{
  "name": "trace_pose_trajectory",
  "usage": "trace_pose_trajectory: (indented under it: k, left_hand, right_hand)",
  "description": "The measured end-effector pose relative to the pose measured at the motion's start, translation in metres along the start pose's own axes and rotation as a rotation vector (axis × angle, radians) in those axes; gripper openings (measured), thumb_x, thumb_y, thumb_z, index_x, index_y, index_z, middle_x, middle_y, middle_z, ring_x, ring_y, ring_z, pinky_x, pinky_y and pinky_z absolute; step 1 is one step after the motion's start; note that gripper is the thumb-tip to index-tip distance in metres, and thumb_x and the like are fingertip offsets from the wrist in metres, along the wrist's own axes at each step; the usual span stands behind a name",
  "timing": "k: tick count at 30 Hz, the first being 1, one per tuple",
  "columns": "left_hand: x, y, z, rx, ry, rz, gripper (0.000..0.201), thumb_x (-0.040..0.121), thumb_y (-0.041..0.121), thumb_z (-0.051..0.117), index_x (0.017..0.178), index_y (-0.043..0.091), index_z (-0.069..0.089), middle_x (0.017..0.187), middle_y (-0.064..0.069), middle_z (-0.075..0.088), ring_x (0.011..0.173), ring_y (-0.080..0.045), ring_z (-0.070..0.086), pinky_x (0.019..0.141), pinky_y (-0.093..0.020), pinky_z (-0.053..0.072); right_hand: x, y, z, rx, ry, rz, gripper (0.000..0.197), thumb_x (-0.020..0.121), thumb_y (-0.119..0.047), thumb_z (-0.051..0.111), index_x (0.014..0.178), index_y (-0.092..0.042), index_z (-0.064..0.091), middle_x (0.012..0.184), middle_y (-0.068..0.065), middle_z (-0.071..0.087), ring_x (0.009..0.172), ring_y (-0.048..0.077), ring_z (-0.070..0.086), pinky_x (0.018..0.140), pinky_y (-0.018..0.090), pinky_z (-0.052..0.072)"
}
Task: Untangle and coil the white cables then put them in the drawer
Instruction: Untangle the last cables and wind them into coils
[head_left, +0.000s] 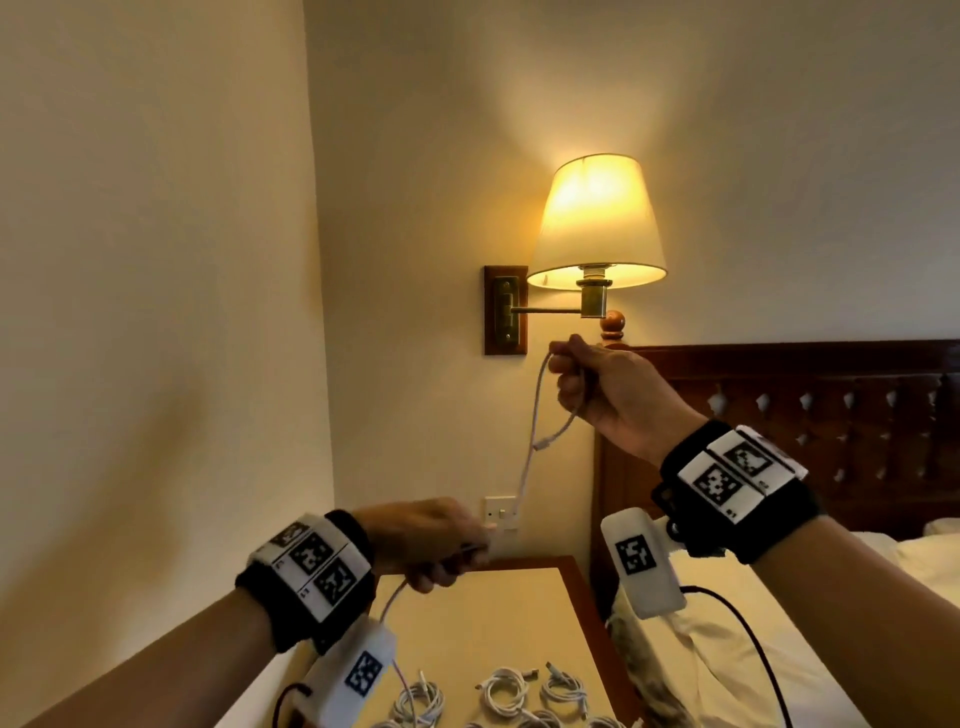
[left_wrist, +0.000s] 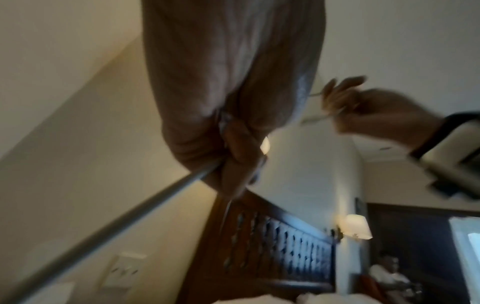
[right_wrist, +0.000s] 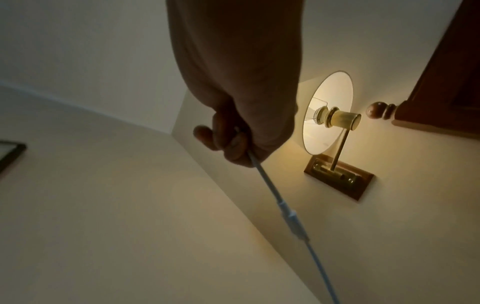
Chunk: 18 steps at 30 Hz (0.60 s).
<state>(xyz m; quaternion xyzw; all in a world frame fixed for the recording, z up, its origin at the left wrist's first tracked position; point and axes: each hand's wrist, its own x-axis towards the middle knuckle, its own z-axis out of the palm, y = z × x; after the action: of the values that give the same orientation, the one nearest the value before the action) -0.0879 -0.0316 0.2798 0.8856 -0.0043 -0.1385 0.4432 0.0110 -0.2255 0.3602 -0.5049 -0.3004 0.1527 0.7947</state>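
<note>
A white cable (head_left: 530, 457) stretches between my two hands in front of the wall. My right hand (head_left: 587, 389) is raised under the lamp with its fingers curled round the upper part; a short end with a plug (head_left: 545, 443) dangles below it. Lower down, my left hand (head_left: 441, 540) grips the cable above the nightstand, and the rest trails down past that wrist. In the right wrist view the cable (right_wrist: 272, 189) runs down from the fist with the plug (right_wrist: 293, 222) on it. In the left wrist view it (left_wrist: 130, 218) leaves the fist (left_wrist: 228, 148) diagonally.
Several coiled white cables (head_left: 506, 693) lie at the near edge of the wooden nightstand (head_left: 519, 613). A lit wall lamp (head_left: 597, 223) hangs just above my right hand. A bed with a dark headboard (head_left: 831, 431) fills the right. A wall switch (head_left: 501, 512) sits behind the cable.
</note>
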Motion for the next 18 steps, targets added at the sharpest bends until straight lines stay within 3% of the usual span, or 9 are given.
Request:
trace_pose_trajectory:
  k: [2, 6, 9, 11, 13, 18]
  left_hand:
    - [-0.013, 0.037, 0.003, 0.129, -0.049, 0.078, 0.04, 0.103, 0.039, 0.035, 0.072, 0.02, 0.05, 0.06, 0.005, 0.041, 0.048, -0.008, 0.033, 0.048, -0.021, 0.028]
    - [-0.031, 0.09, -0.004, 0.207, 0.231, 0.348, 0.038, 0.102, 0.032, 0.04, 0.07, 0.016, 0.054, 0.049, 0.012, 0.046, 0.042, -0.004, 0.039, 0.042, -0.014, 0.032]
    - [-0.026, 0.091, -0.011, 0.306, 0.504, 0.561, 0.039, 0.102, 0.027, 0.043, 0.067, 0.015, 0.056, 0.043, 0.018, 0.047, 0.044, 0.0, 0.047, 0.047, -0.006, 0.035]
    - [-0.022, 0.086, -0.013, 0.347, 0.643, 0.648, 0.038, 0.101, 0.026, 0.045, 0.065, 0.024, 0.057, 0.044, 0.018, 0.048, 0.047, 0.001, 0.049, 0.051, -0.006, 0.036]
    - [-0.019, 0.081, -0.016, 0.384, 0.758, 0.689, 0.039, 0.101, 0.026, 0.046, 0.062, 0.032, 0.052, 0.046, 0.015, 0.048, 0.049, 0.001, 0.048, 0.051, -0.007, 0.036]
    - [-0.015, 0.069, -0.024, 0.368, 0.911, 0.689, 0.041, 0.101, 0.027, 0.046, 0.059, 0.027, 0.046, 0.05, 0.011, 0.041, 0.046, -0.001, 0.041, 0.049, -0.009, 0.034]
  right_hand:
    - [-0.003, 0.011, 0.004, -0.183, -0.03, -0.02, 0.031, 0.103, -0.024, 0.042, 0.104, -0.003, 0.064, 0.081, 0.009, 0.072, 0.073, 0.019, 0.07, 0.067, 0.026, 0.056]
    - [-0.011, 0.024, 0.014, -0.474, -0.033, -0.052, 0.028, 0.102, -0.021, 0.044, 0.098, -0.005, 0.067, 0.083, 0.009, 0.073, 0.08, 0.021, 0.071, 0.066, 0.024, 0.056]
    - [-0.016, 0.026, 0.02, -0.381, -0.106, -0.022, 0.026, 0.102, -0.02, 0.043, 0.099, -0.007, 0.065, 0.085, 0.011, 0.072, 0.08, 0.022, 0.072, 0.07, 0.027, 0.059]
    - [-0.019, 0.026, 0.022, -0.334, -0.123, -0.023, 0.029, 0.103, -0.02, 0.04, 0.098, -0.007, 0.065, 0.081, 0.009, 0.073, 0.075, 0.02, 0.073, 0.068, 0.025, 0.059]
    - [-0.019, 0.025, 0.022, -0.272, -0.135, -0.019, 0.033, 0.104, -0.02, 0.037, 0.097, -0.004, 0.065, 0.074, 0.008, 0.073, 0.069, 0.018, 0.071, 0.064, 0.023, 0.058]
    - [-0.017, 0.031, 0.023, -0.216, -0.181, 0.042, 0.035, 0.105, -0.021, 0.035, 0.098, -0.002, 0.063, 0.073, 0.008, 0.07, 0.067, 0.017, 0.069, 0.062, 0.024, 0.055]
